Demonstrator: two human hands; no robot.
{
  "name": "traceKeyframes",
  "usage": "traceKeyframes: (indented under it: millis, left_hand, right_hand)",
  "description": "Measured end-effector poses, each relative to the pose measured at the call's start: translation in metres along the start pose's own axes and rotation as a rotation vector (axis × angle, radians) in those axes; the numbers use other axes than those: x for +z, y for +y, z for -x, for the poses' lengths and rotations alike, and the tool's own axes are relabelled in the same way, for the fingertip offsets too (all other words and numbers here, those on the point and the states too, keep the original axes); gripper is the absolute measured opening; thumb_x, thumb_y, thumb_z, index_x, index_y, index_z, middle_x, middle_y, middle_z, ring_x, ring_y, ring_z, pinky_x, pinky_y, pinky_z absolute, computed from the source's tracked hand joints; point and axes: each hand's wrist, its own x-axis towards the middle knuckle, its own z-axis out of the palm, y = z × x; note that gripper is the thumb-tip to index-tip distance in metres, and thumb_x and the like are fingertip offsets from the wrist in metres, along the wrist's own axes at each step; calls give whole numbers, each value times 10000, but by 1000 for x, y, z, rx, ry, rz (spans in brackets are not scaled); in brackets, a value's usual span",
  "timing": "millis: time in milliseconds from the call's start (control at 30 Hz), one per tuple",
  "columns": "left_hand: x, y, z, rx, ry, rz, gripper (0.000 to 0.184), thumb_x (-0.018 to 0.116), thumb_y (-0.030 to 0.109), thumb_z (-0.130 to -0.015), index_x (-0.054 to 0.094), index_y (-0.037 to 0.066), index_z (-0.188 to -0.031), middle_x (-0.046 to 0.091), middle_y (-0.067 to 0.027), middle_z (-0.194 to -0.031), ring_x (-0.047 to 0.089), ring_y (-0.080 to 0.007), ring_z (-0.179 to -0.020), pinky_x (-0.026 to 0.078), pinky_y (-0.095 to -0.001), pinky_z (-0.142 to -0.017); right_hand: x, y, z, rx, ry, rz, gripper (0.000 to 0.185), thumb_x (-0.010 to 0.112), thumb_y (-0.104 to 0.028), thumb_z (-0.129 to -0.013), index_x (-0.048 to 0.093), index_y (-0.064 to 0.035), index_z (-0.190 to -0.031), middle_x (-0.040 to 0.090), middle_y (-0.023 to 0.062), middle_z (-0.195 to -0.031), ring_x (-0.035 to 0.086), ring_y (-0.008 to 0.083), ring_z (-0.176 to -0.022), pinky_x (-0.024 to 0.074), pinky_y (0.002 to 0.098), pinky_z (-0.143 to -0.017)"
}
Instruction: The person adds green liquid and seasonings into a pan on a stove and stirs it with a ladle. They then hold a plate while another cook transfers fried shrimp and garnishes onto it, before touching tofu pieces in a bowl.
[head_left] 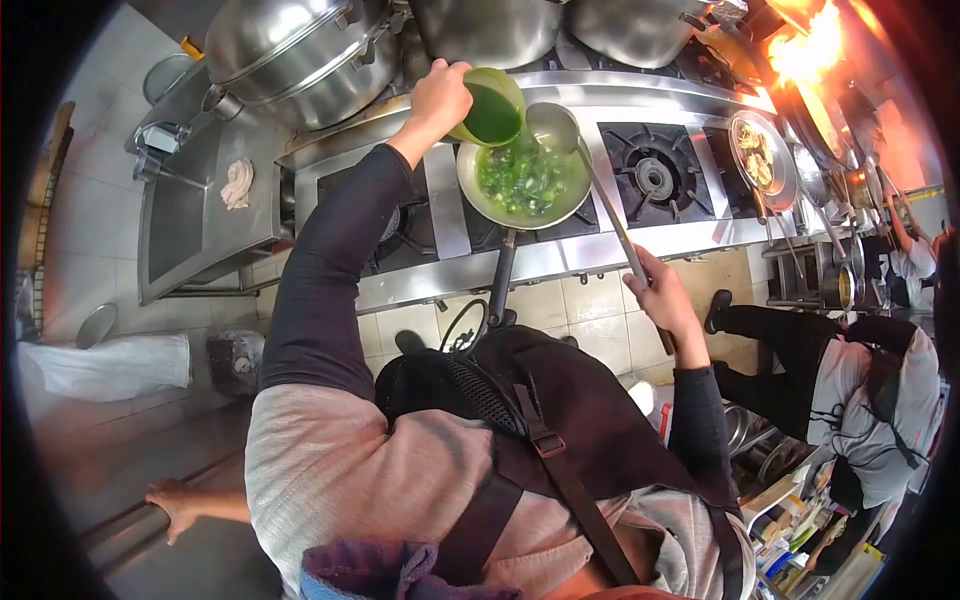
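A: Starting far left, another person's hand (172,508) is beside a metal rail, and up the side a crumpled cloth (237,185) lies by the sink (190,225).

B: Moving right, here's the left grip (440,100)! How wide is it?

A: Closed, fingers clamped on the left edge of a green bowl (490,107). That bowl is held over the stove (545,262), tipped well over, its mouth facing down and rightward at the pan (468,190).

B: And there goes green liquid over the lip, into the chopped greens (525,190)! Which way does the pan lie?

A: It's on the stove, handle (503,275) aimed straight back at the person's body.

B: Now the ladle (610,215), a long diagonal! Head up at the pan's upper right edge, shaft slanting down and right.

A: Straight into the right grip (665,295), curled snugly round the shaft, the butt end poking out below.

B: Further right, a bare burner (655,178), then a pan of pale food (755,155), and flames (810,50) leaping in the corner!

A: Below those, a co-worker in dark trousers (785,335).
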Motion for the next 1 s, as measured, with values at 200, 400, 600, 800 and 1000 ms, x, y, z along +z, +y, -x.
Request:
traceKeyframes:
  millis: [200,400,600,800,1000]
  left_hand:
    - [-5,7,-1,13,-6,8,398,535,79,-849,681,166,-1209,636,-165,-1106,660,-406,-970,538,-502,-859]
    - [-3,7,-1,31,7,0,387,524,73,-848,690,178,-1182,632,-170,-1091,660,-420,-956,537,-516,-848]
    - [1,6,-2,25,-10,-20,383,519,74,-849,690,183,-1174,632,-171,-1087,659,-428,-956,535,-522,-850]
    - [-3,6,-2,0,-22,-23,390,521,81,-851,690,184,-1187,634,-165,-1089,652,-408,-987,531,-505,-868]
    - [-7,9,-6,-11,-17,5,383,540,94,-855,688,187,-1195,631,-158,-1116,653,-398,-991,528,-498,-870]
  right_hand:
    - [59,53,-45,-120,102,85,525,706,-108,-877,546,-1,-1365,701,198,-876,693,260,-774,544,387,-741]
    - [51,37,-20,538,-420,-1217,230,619,-99,-965,591,5,-1169,525,-11,-741,421,46,-476,346,222,-427]
    - [13,8,6,450,-292,-787,396,625,-93,-947,548,43,-1311,535,-31,-732,453,43,-485,363,216,-434]
    - [-13,0,11,237,-150,-313,473,644,-72,-936,535,15,-1388,489,-66,-690,478,24,-511,377,199,-459]
    - [16,57,-33,-115,75,146,549,698,-132,-899,512,29,-1391,662,158,-1024,629,262,-908,490,356,-788]
